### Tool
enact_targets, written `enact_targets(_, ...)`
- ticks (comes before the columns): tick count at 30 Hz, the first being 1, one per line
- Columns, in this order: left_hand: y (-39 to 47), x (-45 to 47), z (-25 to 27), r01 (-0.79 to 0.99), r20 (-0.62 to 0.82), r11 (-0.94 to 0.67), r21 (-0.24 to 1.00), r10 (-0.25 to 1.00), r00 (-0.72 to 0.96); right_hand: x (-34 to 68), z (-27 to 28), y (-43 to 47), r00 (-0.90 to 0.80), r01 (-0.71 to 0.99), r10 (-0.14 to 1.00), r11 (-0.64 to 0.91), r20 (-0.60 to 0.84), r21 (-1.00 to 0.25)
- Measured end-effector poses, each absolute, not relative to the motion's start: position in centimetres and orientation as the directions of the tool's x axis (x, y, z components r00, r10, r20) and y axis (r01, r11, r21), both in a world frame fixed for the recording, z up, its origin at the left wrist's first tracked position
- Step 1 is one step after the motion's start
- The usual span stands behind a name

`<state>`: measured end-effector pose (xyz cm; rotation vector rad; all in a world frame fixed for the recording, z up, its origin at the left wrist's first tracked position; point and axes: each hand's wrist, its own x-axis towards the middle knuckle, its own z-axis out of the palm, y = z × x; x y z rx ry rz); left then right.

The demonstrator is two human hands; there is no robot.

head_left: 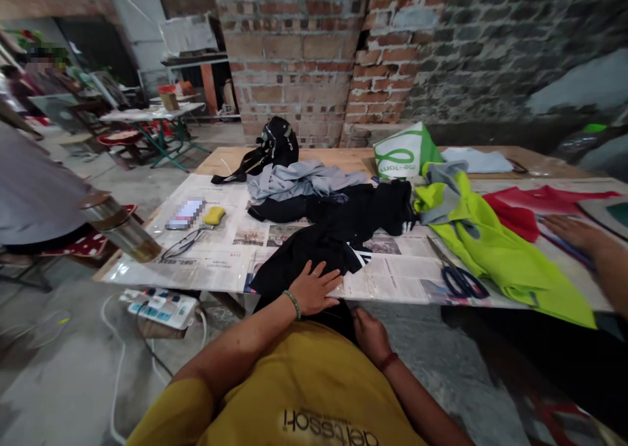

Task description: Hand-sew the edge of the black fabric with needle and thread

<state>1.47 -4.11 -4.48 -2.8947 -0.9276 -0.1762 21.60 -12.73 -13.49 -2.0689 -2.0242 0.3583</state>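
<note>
My left hand (pixel 316 290) lies flat, fingers spread, on a black garment with white stripes (pixel 321 243) that spreads across the table and hangs over its front edge. Below that edge, close to my body, my right hand (pixel 371 336) is closed beside the hanging black cloth; what its curled fingers hold, if anything, is hidden. Behind the black garment lies crumpled grey cloth (pixel 307 179). To the right are dark-handled scissors (pixel 461 279) and a neon yellow-green and grey garment (pixel 495 250).
Newspaper (pixel 210 263) under clear plastic covers the table. On the left stand a tumbler (pixel 122 230), phone (pixel 185 213), yellow sponge (pixel 214 216) and glasses (pixel 182 243). Behind are a black bag (pixel 279 142) and green-white bag (pixel 405 152). A co-worker's hand (pixel 572 231) rests right; a power strip (pixel 161 307) sits below left.
</note>
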Motion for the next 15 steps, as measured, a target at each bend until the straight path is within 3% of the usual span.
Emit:
enact_targets(5,-4.2,1.4,-4.5,0.582,0.161,-0.811,-0.060,0.568,0.807,22.1,-13.7,-12.4,0.075,0.986,0.987,-0.095,-0.143,-0.137)
enact_targets(11,-4.2,1.3,-4.6,0.580,0.164,-0.812,-0.063,0.565,0.809,23.4,-14.6,-12.1,0.056,0.995,0.963,-0.077,-0.264,-0.068)
enact_targets(15,-4.1,1.3,-4.7,0.580,0.162,-0.813,-0.056,0.566,0.808,26.3,-17.2,-13.3,0.115,0.987,0.947,-0.142,-0.300,-0.069)
